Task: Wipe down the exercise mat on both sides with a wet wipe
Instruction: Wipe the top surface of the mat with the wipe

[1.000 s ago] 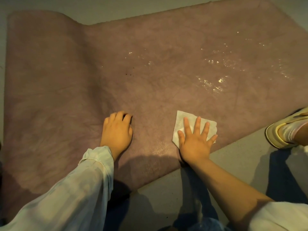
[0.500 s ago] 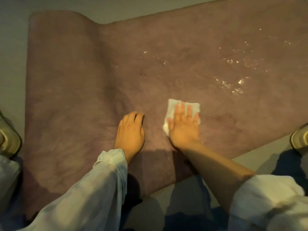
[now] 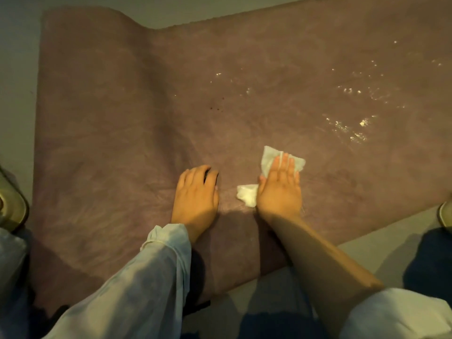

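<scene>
A: Where is the mat (image 3: 122, 118) lying?

B: It lies flat on the grey floor (image 3: 381, 255). It is purple, and its far left end curls up a little. On the right part, wet spots (image 3: 352, 128) shine.

A: And the wipe (image 3: 269, 157)?

B: It is white and lies on the mat, near the front edge. The right hand (image 3: 278, 189) presses on it with straight fingers held close together. One corner of the wipe shows beyond the fingertips, another bunched piece shows at the thumb side.

A: What about the left hand (image 3: 195, 194)?

B: It rests on the mat just beside the right one, with its fingertips bent down against the mat, and it holds nothing. Its arm has a pale sleeve (image 3: 146, 277).

A: Anything else around?

B: A shoe (image 3: 11, 204) at the left edge, and another shoe (image 3: 445, 214) at the right edge, both only partly visible.
</scene>
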### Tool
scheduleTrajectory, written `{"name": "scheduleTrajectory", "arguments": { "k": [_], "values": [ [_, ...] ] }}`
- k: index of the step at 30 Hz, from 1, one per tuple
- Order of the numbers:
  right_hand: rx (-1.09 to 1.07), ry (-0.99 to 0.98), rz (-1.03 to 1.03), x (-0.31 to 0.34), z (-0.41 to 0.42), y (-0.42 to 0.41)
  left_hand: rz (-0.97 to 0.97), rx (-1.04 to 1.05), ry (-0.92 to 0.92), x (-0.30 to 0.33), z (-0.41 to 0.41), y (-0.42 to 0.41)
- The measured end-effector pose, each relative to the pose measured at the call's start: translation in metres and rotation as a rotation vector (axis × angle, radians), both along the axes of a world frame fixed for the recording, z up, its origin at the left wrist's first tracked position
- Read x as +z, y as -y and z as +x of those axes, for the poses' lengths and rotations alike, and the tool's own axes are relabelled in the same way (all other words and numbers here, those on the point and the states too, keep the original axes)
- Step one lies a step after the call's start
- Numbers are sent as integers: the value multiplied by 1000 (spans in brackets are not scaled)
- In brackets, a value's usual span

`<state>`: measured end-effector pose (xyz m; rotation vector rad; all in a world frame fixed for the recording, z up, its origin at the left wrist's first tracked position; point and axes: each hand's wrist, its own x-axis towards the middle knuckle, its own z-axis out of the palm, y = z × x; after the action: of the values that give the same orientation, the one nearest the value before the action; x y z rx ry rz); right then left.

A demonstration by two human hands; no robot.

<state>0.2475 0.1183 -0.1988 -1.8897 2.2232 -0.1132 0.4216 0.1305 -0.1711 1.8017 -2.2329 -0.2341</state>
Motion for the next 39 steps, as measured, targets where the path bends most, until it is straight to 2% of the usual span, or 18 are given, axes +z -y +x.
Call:
{"name": "scheduleTrajectory", "arguments": {
  "k": [3, 6, 9, 13, 17, 19, 23, 26, 33, 35, 37, 39],
  "values": [
    [-220, -63, 39, 3, -52, 17, -3, -3, 32, 0, -1, 1],
    [-427, -30, 128, 9, -91, 33, 1, 2, 38, -1, 0, -1],
    [-479, -2, 188, 11, -85, 45, 10, 10, 16, 0, 0, -2],
    [-181, -95, 165, 9, -24, 53, 18, 39, -89, 1, 1, -3],
    [229, -66, 99, 7, 46, 40, 31, 97, -151, 6, -2, -5],
    [358, -75, 93, 5, 59, 37, 54, 105, -167, 9, -3, -6],
    [356, -49, 69, 6, 50, 50, -2, 71, -40, 3, -2, -6],
    [265, -37, 74, 7, 38, 73, -37, 50, 34, -2, -2, -5],
    [4, -85, 154, 13, 6, 135, 24, 73, 135, -3, -5, 1],
    [108, -112, 156, 16, 30, 137, 58, 77, 170, -2, -8, 3],
    [380, -146, 106, 14, 69, 131, 74, 81, 186, 0, -9, 5],
    [621, -84, 97, 14, 101, 121, 59, 88, 174, 0, -8, 5]
  ]
}}
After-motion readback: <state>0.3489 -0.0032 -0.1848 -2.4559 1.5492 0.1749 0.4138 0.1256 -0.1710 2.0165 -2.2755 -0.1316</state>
